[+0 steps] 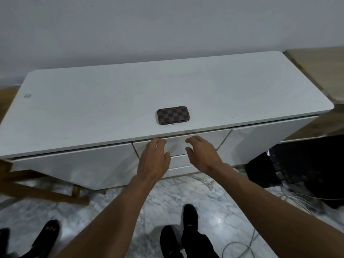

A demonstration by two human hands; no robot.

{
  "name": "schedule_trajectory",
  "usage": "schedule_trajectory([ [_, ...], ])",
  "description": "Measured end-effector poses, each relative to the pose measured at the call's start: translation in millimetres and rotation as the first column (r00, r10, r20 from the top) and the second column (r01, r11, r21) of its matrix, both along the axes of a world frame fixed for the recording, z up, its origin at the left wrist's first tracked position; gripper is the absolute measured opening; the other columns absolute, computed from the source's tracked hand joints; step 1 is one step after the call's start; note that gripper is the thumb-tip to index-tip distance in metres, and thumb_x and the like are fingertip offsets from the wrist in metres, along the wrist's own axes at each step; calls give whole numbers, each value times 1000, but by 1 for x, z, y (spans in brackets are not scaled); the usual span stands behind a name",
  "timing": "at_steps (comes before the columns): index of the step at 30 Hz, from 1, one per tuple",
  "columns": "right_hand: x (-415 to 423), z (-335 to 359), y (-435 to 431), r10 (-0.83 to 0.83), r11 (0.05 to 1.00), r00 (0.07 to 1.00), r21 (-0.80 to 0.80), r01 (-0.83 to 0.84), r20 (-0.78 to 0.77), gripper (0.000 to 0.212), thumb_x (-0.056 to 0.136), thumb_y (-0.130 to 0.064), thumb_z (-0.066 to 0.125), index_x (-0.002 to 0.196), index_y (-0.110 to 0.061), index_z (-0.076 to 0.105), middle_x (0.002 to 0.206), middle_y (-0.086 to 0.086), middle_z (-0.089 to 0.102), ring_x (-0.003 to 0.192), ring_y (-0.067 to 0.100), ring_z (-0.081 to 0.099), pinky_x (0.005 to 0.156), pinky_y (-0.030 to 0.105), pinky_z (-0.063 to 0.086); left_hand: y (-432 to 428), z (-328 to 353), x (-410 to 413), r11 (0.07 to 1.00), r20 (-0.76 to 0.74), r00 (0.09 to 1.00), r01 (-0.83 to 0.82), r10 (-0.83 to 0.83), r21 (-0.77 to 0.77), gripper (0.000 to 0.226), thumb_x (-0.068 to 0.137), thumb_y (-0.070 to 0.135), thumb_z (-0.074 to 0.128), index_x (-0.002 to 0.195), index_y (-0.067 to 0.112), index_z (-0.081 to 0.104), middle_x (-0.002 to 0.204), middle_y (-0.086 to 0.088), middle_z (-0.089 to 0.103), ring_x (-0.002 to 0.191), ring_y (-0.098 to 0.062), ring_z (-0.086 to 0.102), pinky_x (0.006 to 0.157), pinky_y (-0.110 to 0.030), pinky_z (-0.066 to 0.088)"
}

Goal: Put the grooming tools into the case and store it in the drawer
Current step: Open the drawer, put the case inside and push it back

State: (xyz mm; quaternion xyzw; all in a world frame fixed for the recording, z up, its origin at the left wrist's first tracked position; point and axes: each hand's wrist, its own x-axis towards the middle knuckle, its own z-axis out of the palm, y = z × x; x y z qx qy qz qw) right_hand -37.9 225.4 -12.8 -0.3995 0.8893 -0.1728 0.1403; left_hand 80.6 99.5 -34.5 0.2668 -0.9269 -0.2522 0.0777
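Now rounded checkered case (173,115) shut, flat on glossy white cabinet (242,94).

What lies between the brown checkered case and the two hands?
In the head view, only bare white cabinet top and its front edge separate the brown checkered case from the left hand and right hand.

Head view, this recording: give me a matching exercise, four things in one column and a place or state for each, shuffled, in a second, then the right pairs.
Things:
1. brown checkered rectangular case
2. left hand
3. right hand
4. white glossy middle drawer front

Places or states:
A. fingers at the top edge of the drawer front, left part
B. closed, lying flat on the white cabinet top
C. below the cabinet top's front edge
D. open, before the drawer front, right of the other hand

Pairs: 1-B, 2-A, 3-D, 4-C
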Motion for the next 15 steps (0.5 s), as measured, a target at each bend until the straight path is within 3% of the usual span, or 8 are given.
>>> schedule_trajectory([
  [3,6,-14,-4,36,995,999,89,-33,-34,62,96,-19,54,150,-6,27,159,12,25,147,29,23,118,41,25,-2,-8,4,997,112,993,50,-43,-61,63,95,26,56,150,7,30,155,-14,31,144,-29,28,119,-40,23],
  [6,7,-29,-10,39,981,997,193,-26,-62,79,94,-20,54,154,-9,4,164,8,0,152,28,-1,120,49,13,-2,-17,5,988,215,975,89,-61,-122,77,98,36,49,155,9,5,163,-11,8,151,-26,6,122,-42,7],
  [10,9,-39,-13,61,951,994,307,-31,-90,87,95,-33,52,154,-10,-9,163,9,-15,151,29,-12,120,51,6,-1,-25,6,964,346,937,131,-44,-232,87,98,47,43,153,9,-12,163,-11,-10,151,-26,-8,119,-48,-4],
  [15,10,-41,-11,64,945,991,326,-22,-120,97,91,-43,54,153,-12,-13,162,7,-19,150,28,-16,120,51,-1,1,-29,6,974,398,917,108,-20,-199,93,96,52,42,150,8,-20,162,-10,-17,150,-25,-14,117,-51,-9],
])
